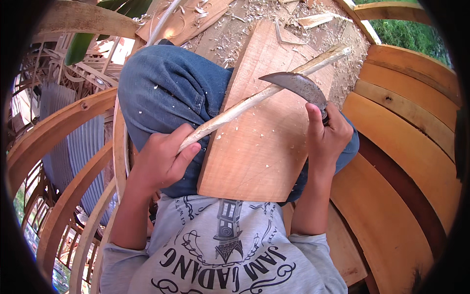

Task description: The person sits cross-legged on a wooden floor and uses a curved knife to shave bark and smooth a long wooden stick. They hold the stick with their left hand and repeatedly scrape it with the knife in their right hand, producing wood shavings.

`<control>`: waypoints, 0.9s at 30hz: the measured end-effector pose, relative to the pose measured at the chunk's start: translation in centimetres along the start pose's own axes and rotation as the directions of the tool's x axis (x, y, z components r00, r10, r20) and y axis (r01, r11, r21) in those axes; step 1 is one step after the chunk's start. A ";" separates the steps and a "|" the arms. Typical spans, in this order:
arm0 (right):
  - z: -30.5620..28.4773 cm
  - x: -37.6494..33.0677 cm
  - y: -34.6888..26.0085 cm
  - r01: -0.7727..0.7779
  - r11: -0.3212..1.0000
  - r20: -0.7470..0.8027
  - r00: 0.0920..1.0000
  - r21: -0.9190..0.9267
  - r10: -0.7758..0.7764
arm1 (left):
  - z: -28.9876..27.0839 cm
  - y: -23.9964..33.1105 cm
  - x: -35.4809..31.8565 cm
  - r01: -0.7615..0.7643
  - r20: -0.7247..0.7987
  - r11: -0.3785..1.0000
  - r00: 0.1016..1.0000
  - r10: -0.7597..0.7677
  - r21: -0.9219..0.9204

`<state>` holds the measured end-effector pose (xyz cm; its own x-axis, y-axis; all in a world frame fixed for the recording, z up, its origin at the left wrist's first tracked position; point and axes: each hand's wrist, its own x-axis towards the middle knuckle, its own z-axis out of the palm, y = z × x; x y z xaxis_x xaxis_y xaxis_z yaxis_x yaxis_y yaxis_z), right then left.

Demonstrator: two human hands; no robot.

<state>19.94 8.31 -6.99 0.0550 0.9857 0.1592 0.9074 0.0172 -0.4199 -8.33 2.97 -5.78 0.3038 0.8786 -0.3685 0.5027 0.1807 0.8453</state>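
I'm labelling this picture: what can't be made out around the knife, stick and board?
In the head view:
Knife: handle mostly hidden by the right hand.
Stick: near end covered by the left hand.
Any knife and stick contact: the knife itself covers it.
Jeans: partly under the board.
Shirt: cut off by the lower edge.

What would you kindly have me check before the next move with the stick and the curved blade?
1. Stick held firmly: ok as to grip; the left hand is closed around its near end.
2. Curved blade in hand: ok; the right hand is closed at its handle end.
3. Left fingers away from the blade: ok; the blade crosses the stick well beyond them.
4. Blade touching the stick: cannot tell; they overlap in this view, but contact is unclear.
5. Wooden board beneath both: ok; whether it is steady, I cannot tell.
6. Board free of debris: not ok; small pale chips dot its surface.
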 end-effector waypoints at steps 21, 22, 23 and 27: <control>1.3 1.2 -1.5 0.035 0.992 0.098 0.994 0.120 -0.047 | -0.6 0.0 0.6 0.066 0.038 0.994 0.997 -0.063 -0.092; 1.2 1.6 -0.8 0.077 0.995 0.076 0.994 0.058 -0.081 | -0.6 0.0 0.7 0.067 0.032 0.994 0.997 -0.064 -0.083; 1.4 1.8 -0.1 0.014 0.991 0.013 1.000 0.132 -0.016 | -0.4 0.1 0.8 0.066 0.030 0.995 0.997 -0.064 -0.078; 0.1 5.2 8.0 -0.325 0.887 -0.131 0.914 0.329 0.383 | -0.2 -0.6 0.4 0.035 0.026 0.999 0.999 -0.034 -0.038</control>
<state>27.44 13.54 -9.59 0.4523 0.8861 0.1013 0.6499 -0.2496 -0.7179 -8.68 3.29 -6.32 0.3076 0.8599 -0.4073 0.4818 0.2284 0.8460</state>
